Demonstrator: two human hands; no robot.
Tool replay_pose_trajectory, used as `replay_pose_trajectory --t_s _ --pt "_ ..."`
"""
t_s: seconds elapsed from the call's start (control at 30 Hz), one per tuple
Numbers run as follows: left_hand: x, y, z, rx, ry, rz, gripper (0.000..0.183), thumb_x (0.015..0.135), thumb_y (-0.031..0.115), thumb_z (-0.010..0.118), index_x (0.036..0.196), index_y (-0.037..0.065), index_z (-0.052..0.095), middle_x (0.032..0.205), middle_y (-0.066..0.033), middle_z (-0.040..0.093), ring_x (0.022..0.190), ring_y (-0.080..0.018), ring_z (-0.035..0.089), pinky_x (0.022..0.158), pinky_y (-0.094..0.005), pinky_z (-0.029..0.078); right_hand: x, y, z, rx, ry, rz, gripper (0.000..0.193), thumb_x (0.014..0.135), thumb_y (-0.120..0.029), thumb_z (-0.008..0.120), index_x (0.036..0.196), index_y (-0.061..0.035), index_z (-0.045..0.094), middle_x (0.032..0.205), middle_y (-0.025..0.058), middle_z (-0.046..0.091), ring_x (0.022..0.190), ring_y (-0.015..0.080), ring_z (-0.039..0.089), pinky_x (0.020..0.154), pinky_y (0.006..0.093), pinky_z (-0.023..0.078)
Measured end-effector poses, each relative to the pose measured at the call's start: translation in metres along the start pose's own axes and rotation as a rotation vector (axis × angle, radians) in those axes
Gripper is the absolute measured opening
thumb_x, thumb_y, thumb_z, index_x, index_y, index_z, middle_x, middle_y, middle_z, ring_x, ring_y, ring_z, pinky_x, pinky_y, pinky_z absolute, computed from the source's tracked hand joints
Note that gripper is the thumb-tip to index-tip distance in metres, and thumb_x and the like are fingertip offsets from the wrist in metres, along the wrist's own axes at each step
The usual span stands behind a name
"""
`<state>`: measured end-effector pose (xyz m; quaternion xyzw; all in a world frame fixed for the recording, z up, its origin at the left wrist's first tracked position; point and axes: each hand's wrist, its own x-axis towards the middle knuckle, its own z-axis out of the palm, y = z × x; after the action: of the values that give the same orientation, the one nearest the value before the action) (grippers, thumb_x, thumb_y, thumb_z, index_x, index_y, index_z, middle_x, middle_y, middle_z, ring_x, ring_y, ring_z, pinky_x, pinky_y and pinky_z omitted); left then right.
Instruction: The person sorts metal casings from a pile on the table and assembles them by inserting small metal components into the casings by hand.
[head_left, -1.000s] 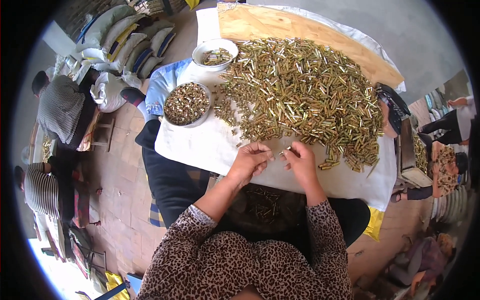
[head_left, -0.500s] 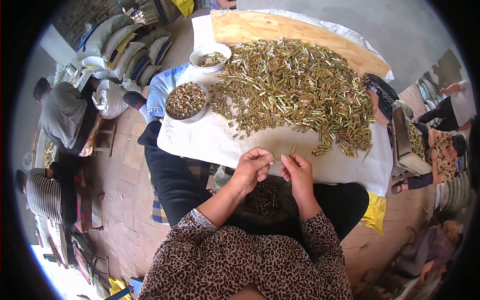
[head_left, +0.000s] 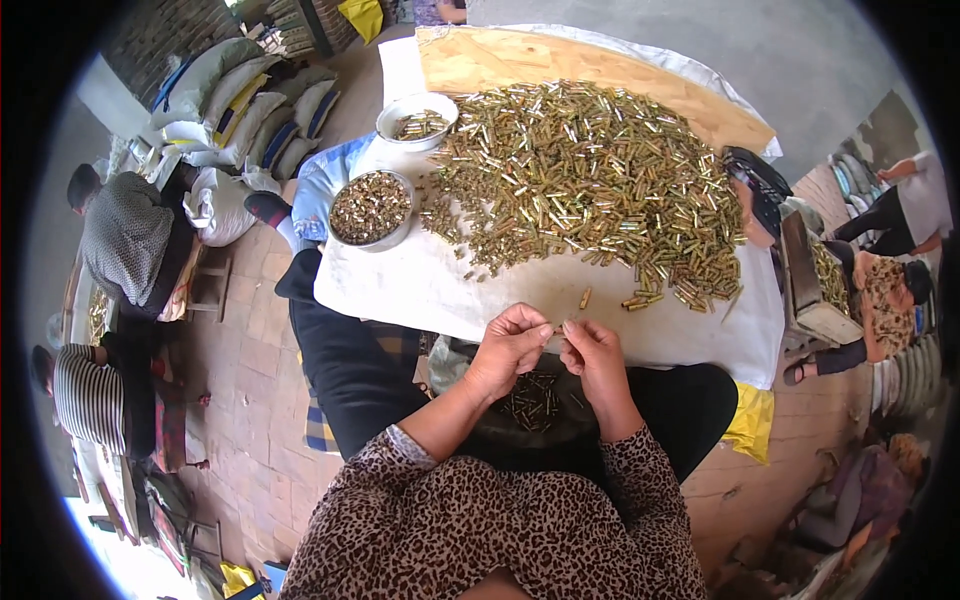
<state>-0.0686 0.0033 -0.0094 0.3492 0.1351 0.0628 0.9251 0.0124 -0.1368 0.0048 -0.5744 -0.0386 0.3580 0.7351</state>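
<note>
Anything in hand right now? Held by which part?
The left bare hand and right bare hand appear to pinch a small brass-coloured metal piece between their fingertips; these cover most of it, so which part each grips can't be told.

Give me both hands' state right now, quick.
Left hand: closed in a fingertip pinch; anything held is too small to make out.
Right hand: closed, thumb and fingers together; what it grips cannot be told.
</note>
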Motion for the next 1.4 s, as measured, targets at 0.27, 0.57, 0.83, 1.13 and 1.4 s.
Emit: replay_pose_trajectory --t_s 0.27,0.57,0.83,1.13,1.4 --pt "0.006 -0.016 -0.026 -0.169 -0.100 -0.145 0.008 0.093 0.015 0.062 0.094 0.009 0.057 0.072 -0.0031 0.056 0.043 -0.0032 0.030 0.038 -0.0165 0.021 0.010 0.017 -0.006 0.102 -0.149 0.106 0.019 0.093 -0.023 0.063 0.086 -0.0055 0.062 0.068 -0.0007 0.056 0.052 0.0051 0.044 0.046 0.0186 0.031" --pt "0.015 0.023 -0.052 1.138 -0.010 0.322 0.020 0.086 0.018 0.068 0.097 0.001 0.064 0.083 -0.0113 0.065 0.065 -0.0206 0.060 0.061 -0.0320 0.051 0.053 -0.004 -0.031 -1.306 0.244 -0.516 0.036 0.079 -0.029 0.073 0.097 -0.0006 0.061 0.082 0.0113 0.064 0.073 0.0281 0.063 0.063 0.0374 0.051" --pt "0.058 0.041 -0.089 1.735 0.422 0.537 0.013 0.079 0.012 0.067 0.090 0.006 0.063 0.085 -0.0155 0.063 0.069 -0.0339 0.062 0.063 -0.0419 0.052 0.073 0.014 -0.026 -1.609 0.334 -0.678 0.025 0.079 -0.019 0.070 0.096 -0.0040 0.060 0.091 0.0121 0.062 0.083 0.0302 0.063 0.069 0.0398 0.052" --pt "0.021 0.033 -0.019 0.390 0.144 -0.043 0.006 0.087 0.003 0.066 0.088 0.004 0.061 0.073 -0.0040 0.064 0.046 -0.0012 0.040 0.039 -0.0174 0.025 0.035 -0.002 -0.018 -0.217 -0.023 -0.098 0.013 0.094 -0.014 0.059 0.090 -0.0026 0.063 0.073 0.0009 0.061 0.061 0.0072 0.056 0.052 0.0215 0.044" --pt "-0.001 0.015 0.007 0.054 0.092 -0.126 0.007 0.089 0.003 0.063 0.096 0.002 0.065 0.078 -0.0048 0.064 0.046 -0.0031 0.038 0.039 -0.0188 0.025 0.003 -0.008 -0.006 -0.183 -0.018 -0.150 0.016 0.094 -0.016 0.060 0.087 -0.0016 0.062 0.067 0.0015 0.060 0.053 0.0070 0.054 0.046 0.0202 0.042"
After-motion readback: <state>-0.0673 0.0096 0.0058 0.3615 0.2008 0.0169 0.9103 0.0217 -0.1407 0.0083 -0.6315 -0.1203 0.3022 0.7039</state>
